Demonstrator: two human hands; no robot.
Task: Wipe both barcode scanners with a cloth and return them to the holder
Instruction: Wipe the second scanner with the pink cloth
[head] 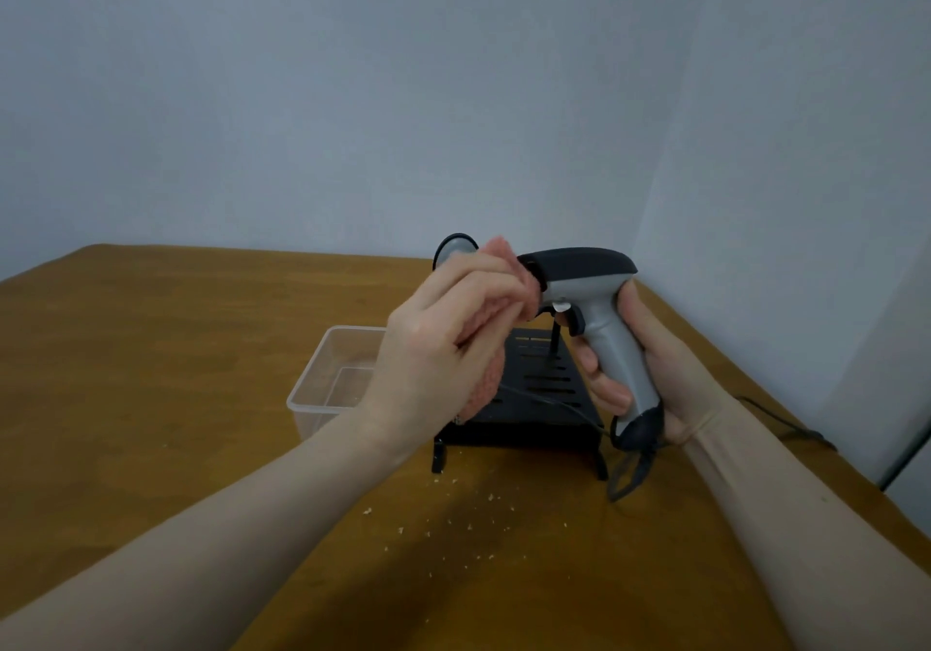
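My right hand [640, 373] grips the handle of a grey and black barcode scanner [594, 297], held upright above the table with its nose pointing left. My left hand [443, 343] holds a bunched pink cloth [499, 267] pressed against the scanner's front face. Behind and below both hands stands the black slotted holder [534, 388] on short legs. A second scanner [453, 247] shows only as a dark rounded head behind my left hand; the rest of it is hidden. A thin cable trails from the held scanner's base.
A clear plastic tub [332, 378] sits left of the holder on the brown wooden table [176, 348]. Pale crumbs [453, 524] are scattered in front of the holder. A dark cable [786, 423] runs along the table's right edge by the wall.
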